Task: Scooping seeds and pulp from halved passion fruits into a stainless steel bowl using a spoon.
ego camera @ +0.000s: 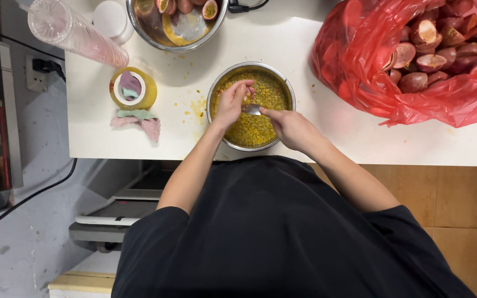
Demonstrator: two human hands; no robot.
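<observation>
Standing at a white tabletop (360, 140) spattered with yellow pulp, a person in a black shirt works over a steel bowl (251, 105) of seedy yellow pulp near its front edge. The left hand (231, 102) curls its fingers above the pulp – whether it holds anything, I cannot tell; the right hand (291, 128) pinches a spoon (251, 109). A red bag (409, 58) of halved fruit lies to the right – grey floor (34, 237) left, tan tiles (459, 198) right.

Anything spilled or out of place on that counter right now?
Yes: yellow pulp splatter stains the white counter just left of the steel bowl, with stray specks around it. A crumpled cloth lies beside the tape roll.
</observation>
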